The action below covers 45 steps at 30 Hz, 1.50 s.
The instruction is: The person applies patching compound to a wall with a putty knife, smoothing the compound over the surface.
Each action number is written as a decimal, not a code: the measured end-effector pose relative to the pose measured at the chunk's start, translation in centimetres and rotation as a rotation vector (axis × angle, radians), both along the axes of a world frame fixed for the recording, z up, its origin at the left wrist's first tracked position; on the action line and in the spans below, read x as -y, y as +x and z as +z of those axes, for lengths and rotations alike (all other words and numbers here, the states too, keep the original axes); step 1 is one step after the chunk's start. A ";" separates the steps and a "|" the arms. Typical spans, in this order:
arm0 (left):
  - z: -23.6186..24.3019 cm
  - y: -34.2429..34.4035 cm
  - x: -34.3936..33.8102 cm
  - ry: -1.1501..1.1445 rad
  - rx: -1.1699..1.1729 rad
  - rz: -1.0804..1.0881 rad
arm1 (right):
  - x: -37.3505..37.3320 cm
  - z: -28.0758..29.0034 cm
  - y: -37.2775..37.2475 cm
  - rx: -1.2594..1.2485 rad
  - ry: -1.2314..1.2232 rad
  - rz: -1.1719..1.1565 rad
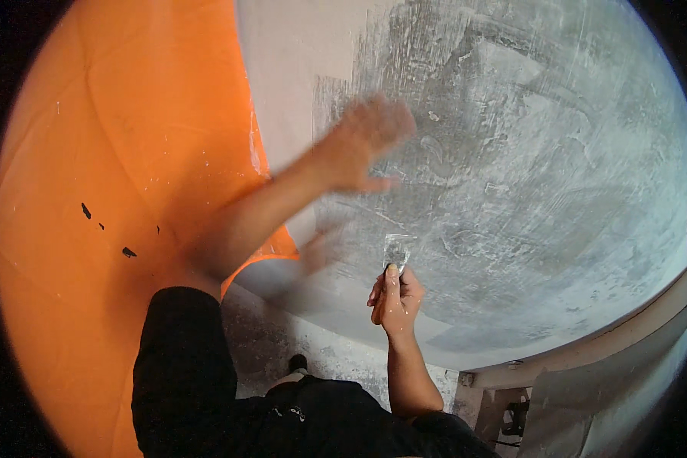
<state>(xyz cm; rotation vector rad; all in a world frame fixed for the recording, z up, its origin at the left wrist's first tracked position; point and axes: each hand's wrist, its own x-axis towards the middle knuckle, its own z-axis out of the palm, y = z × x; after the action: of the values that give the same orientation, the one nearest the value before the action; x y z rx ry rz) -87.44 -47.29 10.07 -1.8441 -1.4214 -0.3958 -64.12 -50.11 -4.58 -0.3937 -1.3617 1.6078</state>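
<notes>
My left hand [366,141] is raised in front of the wall [504,168], smeared by motion. Its thumb stands apart from the stretched fingers, and nothing shows in it. Lower down, my right hand [397,301] is closed round the handle of a small putty knife [397,248]. The knife's flat blade points up, with whitish smears on it. White specks dot the right hand. Grey, streaky filler covers much of the wall, with paler patches and trowel marks. Whether the blade touches the wall I cannot tell.
An orange sheet [130,114] with dark torn spots hangs along the left, its edge by my left forearm. Below lies a stained floor [336,355], where a dark shoe [298,362] shows. A ledge [603,328] and a grey sheet [569,408] are at the lower right.
</notes>
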 end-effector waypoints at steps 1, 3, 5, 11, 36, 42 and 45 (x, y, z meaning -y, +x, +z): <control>-2.8 0.8 0.4 -0.128 -0.050 -0.076 | 0.2 0.3 0.1 -0.001 0.000 0.027; -3.9 1.2 0.5 -0.251 -0.100 -0.159 | -0.2 0.8 0.8 0.025 0.023 0.016; -1.1 0.2 0.3 -0.007 0.004 -0.036 | -0.7 0.8 1.2 0.009 0.056 -0.034; 7.3 0.2 -2.4 0.549 0.257 -0.007 | -0.5 0.7 1.0 0.018 0.055 -0.048; -20.0 7.0 7.1 -0.161 2.126 -0.398 | -1.9 -1.5 -8.2 0.175 -0.035 0.165; -17.2 2.7 6.7 0.027 1.916 -0.419 | -2.0 0.1 -13.4 0.108 0.051 0.081; -19.5 0.7 6.9 -0.118 1.922 -0.399 | -1.3 -1.2 -14.5 0.162 0.043 0.098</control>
<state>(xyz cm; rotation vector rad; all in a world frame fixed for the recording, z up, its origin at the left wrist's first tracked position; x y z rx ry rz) -86.73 -54.21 -9.44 -1.5284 -1.9882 -2.8023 -78.67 -48.86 -5.74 -0.4452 -1.5564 1.6526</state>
